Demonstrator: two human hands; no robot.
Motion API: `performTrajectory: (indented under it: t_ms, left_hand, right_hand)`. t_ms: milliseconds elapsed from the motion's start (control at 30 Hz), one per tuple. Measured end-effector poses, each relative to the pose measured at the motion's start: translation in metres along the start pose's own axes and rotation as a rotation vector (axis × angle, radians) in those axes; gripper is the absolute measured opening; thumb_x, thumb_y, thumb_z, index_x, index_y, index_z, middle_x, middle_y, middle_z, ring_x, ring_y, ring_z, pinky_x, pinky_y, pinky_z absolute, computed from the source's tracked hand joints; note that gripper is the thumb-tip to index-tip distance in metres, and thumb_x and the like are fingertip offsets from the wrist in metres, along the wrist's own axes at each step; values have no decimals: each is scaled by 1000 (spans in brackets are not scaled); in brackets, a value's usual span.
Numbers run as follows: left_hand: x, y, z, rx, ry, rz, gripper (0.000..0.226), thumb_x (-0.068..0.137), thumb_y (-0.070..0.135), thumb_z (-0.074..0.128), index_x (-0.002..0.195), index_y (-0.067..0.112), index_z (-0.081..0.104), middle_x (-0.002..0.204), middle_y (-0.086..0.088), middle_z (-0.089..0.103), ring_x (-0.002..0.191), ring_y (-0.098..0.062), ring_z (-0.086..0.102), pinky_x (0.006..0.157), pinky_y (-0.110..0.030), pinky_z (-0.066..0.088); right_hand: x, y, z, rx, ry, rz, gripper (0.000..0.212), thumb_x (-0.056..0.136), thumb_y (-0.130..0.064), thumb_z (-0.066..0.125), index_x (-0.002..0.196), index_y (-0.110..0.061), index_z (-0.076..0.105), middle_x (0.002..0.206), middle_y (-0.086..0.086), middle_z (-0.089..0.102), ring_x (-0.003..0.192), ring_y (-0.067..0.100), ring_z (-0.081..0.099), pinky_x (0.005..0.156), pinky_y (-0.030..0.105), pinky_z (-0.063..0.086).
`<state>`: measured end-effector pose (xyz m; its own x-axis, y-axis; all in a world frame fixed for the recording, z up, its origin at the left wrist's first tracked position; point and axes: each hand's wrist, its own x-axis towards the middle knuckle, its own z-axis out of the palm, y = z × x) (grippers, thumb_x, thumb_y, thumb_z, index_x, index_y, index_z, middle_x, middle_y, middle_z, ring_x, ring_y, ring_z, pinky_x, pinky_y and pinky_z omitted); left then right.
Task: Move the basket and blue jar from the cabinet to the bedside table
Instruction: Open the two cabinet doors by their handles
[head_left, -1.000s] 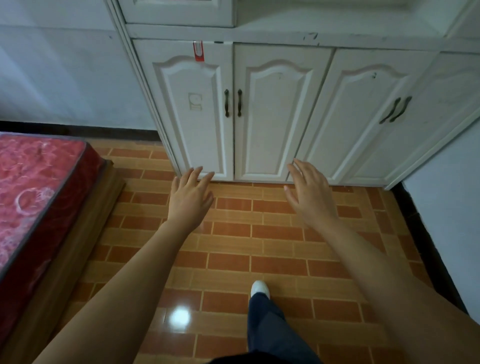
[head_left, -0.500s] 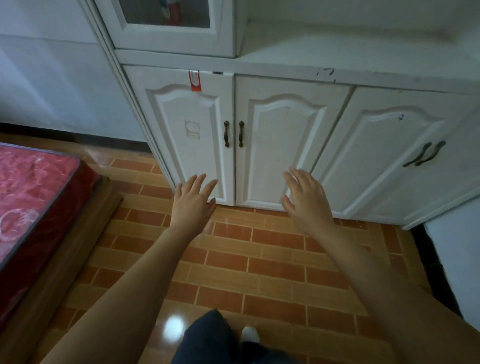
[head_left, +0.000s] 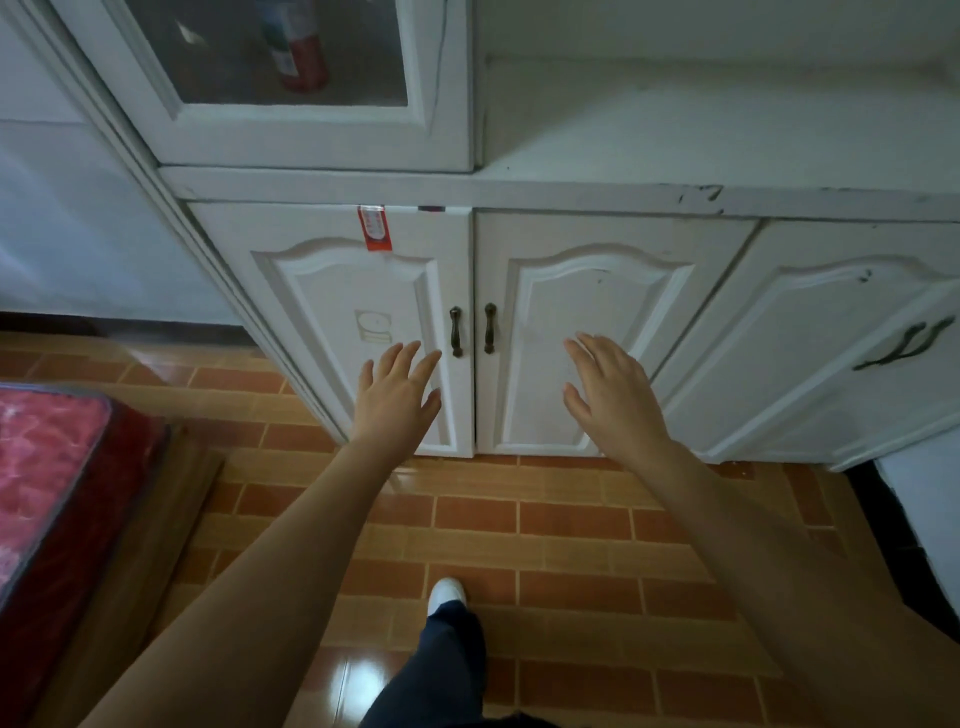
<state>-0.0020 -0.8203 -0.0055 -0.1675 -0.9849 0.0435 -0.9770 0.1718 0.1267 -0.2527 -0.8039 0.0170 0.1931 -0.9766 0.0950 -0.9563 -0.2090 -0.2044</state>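
A white cabinet (head_left: 597, 197) fills the upper view, its lower doors closed. Two dark handles (head_left: 472, 330) sit side by side where the middle pair of doors meets. My left hand (head_left: 397, 397) is stretched out with fingers spread, just left of and below those handles, holding nothing. My right hand (head_left: 610, 395) is also spread and empty, in front of the right door of that pair. Neither the basket nor the blue jar is in sight. The bedside table is not in view.
A glass-fronted upper door (head_left: 270, 78) shows a red-capped bottle (head_left: 298, 47) behind it. A red mattress on a wooden frame (head_left: 47, 493) lies at the left. Orange brick-pattern floor tiles (head_left: 545, 519) run below. My leg and white shoe (head_left: 447, 597) step forward. More doors with handles (head_left: 904, 345) stand right.
The view has tilted up and moved closer to the cabinet; the glass door now shows. Both hands have risen from near the door bottoms to just below handle height.
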Motion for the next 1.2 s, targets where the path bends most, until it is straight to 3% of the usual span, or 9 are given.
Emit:
performTrajectory:
  t_ms: [433, 900, 1200]
  left_hand:
    - [91, -37, 18, -5, -90, 70, 52, 96, 37, 37, 144, 24, 21, 151, -5, 23, 140, -24, 13, 114, -45, 14]
    - [108, -39, 36, -34, -113, 10, 51, 96, 37, 37, 143, 22, 23, 151, -5, 24, 140, -23, 14, 114, -44, 15]
    - [123, -51, 72, -21, -98, 34, 51, 96, 37, 38, 143, 20, 24, 151, -7, 25, 139, -24, 15, 113, -45, 14]
  right_hand:
    - [90, -4, 27, 18, 25, 42, 46, 91, -17, 51, 134, -3, 41, 140, 18, 45, 131, 33, 39, 107, 45, 31]
    - [116, 8, 43, 27, -40, 18, 47, 92, -20, 48, 136, -5, 39, 141, 16, 43, 132, 29, 37, 108, 43, 31]
    - [130, 1, 83, 58, 7, -3, 47, 91, -17, 50, 134, -3, 40, 140, 17, 45, 131, 31, 38, 107, 44, 32]
